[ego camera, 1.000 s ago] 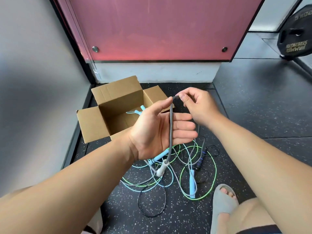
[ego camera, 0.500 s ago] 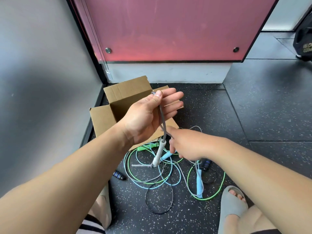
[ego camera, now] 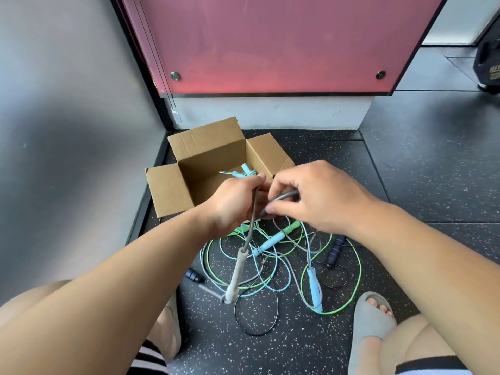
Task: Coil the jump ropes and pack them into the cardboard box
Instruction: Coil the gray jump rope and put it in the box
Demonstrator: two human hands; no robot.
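We see the left hand curled round the grey jump rope, grip clamped on the cord. The rope's whitish handle hangs below the hand, over the pile. The right hand pinches a bend of the same cord between thumb and forefinger, grip clamped too, just beside the left hand.

Versus half a second ago, the right hand has come up from low by the pile to level with the left. The left hand was flat with its fingers out then; now it is closed on the cord.

Both hands sit in front of the open cardboard box, which stands on the speckled floor. We see a light-blue rope lying inside. The tangled pile of ropes, green, light-blue and black, lies on the floor just near the box.
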